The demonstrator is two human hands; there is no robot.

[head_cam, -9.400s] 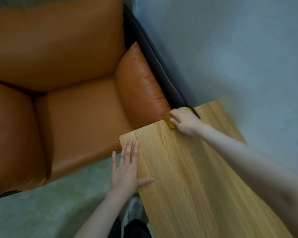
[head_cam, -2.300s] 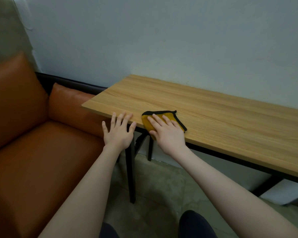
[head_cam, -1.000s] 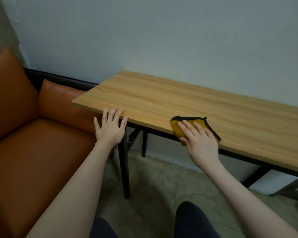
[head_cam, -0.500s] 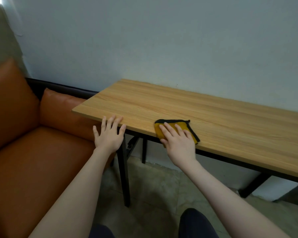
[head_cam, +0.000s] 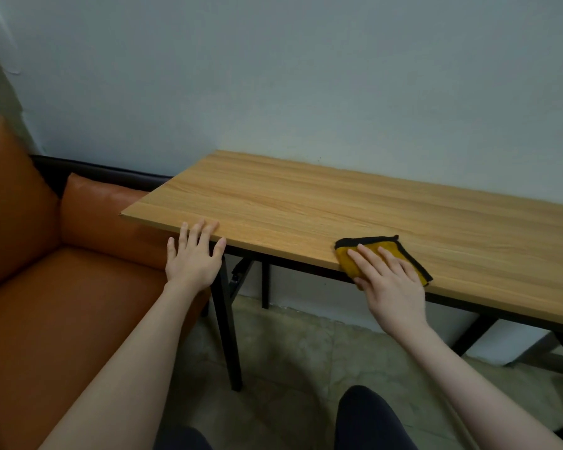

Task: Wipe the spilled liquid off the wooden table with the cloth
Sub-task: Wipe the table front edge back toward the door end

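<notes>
Dark trouser fabric covers the person's knees (head_cam: 368, 417) at the bottom of the head view, above a mottled pale stone floor (head_cam: 290, 358). Both bare forearms reach forward from there. Left hand (head_cam: 194, 254): fingers straight and slightly spread, fingertips resting on the near edge of the wooden table (head_cam: 306, 206) close to its left corner; it holds nothing. Right hand (head_cam: 389, 277): fingers straight and laid flat on the cloth (head_cam: 376, 245), pressing it to the tabletop, no pinch or curl visible. Cloth: mustard yellow with black trim, folded, lying at the near edge of the table, its lower left corner overhanging that edge slightly; the palm sits over the edge. Spilled liquid cannot be made out on the wood grain from this view. No containers are in sight on the table. Tabletop surface to the left of the cloth, behind it and to its right shows bare wood. Black metal legs (head_cam: 229, 323) support the table, with open floor beneath. An orange leather sofa (head_cam: 46, 303) stands on the left, its cushion just beside the table's left end. Table's far long edge sits against, or just beside, a pale grey-blue wall (head_cam: 306, 76); which of these cannot be determined.
</notes>
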